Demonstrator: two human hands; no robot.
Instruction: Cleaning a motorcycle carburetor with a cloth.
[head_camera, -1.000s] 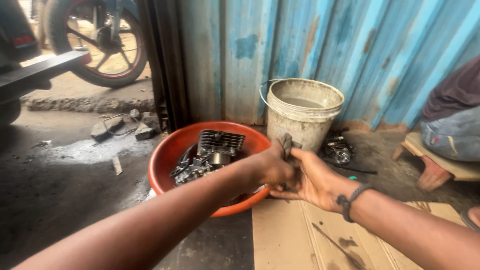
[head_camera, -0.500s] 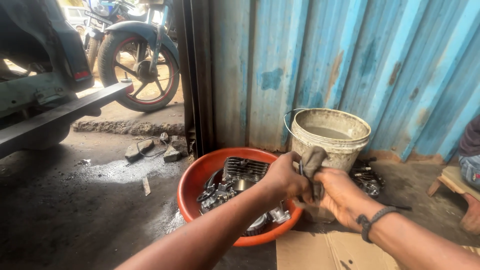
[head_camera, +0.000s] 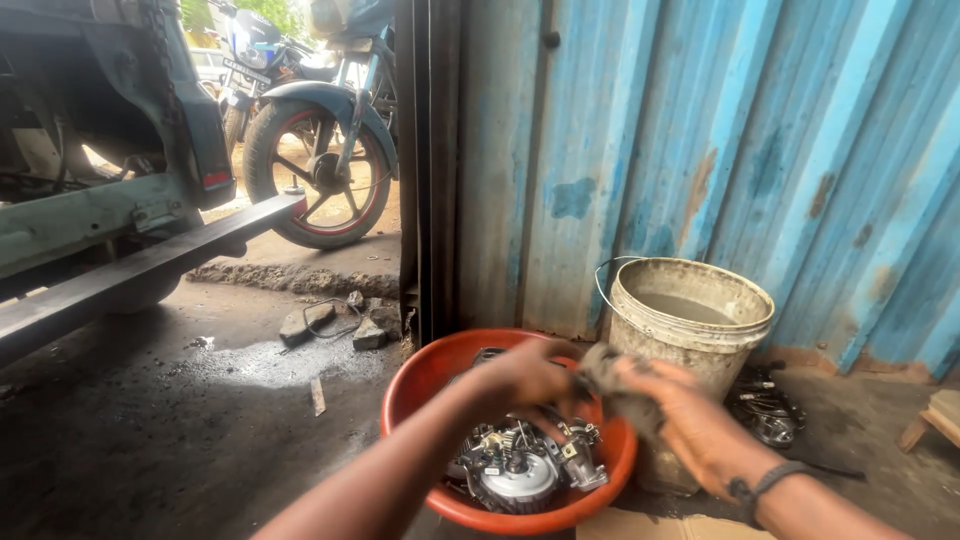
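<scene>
Looking down from the head camera, both bare hands meet over the far rim of a round orange plastic basin (head_camera: 420, 385) that sits on dark, wet ground. Between them is a crumpled grey-brown rag (head_camera: 612, 385), blurred by motion. The left hand (head_camera: 530, 375) closes its fingers around the rag's left end, curled tight together, while the right hand (head_camera: 690, 420) has its fingers wrapped over the rag's right part, so the cloth bunches up between the two grips and pokes out above the knuckles. A dark band (head_camera: 760, 485) circles the right wrist.

Below the hands, inside the basin, lie greasy metal engine parts (head_camera: 520, 465), one with a round silvery cover; the rag hangs above them, apart from them. Just right of the basin stands a dirty white plastic bucket (head_camera: 690, 335) holding murky liquid, with a wire handle. More dark metal parts (head_camera: 765, 410) lie on the ground to the bucket's right. Behind everything rises a blue corrugated metal wall (head_camera: 720, 140). At upper left, a motorcycle's rear wheel (head_camera: 318, 175) stands near a dark vehicle (head_camera: 100, 130).
</scene>
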